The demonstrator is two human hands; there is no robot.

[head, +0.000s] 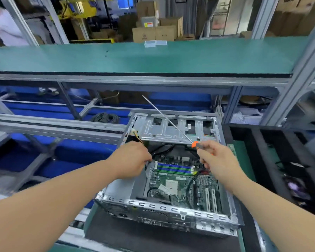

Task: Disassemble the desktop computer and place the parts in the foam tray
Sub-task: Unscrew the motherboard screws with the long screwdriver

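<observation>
Two bare forearms enter from the lower corners of the head view and converge toward the centre. Neither arm carries a sleeve anywhere along its visible length, from the frame edge to the wrist. No glove covers the left hand point(133, 159) or the right hand point(216, 160). Both wrists are bare, as are the visible fingers point(201, 153) of the right hand. Fingernails cannot be made out; the hands are slightly blurred. The wide-angle lens makes the forearms appear broad at the frame edges and narrow toward the wrists. The rest of the body lies outside the view.
</observation>
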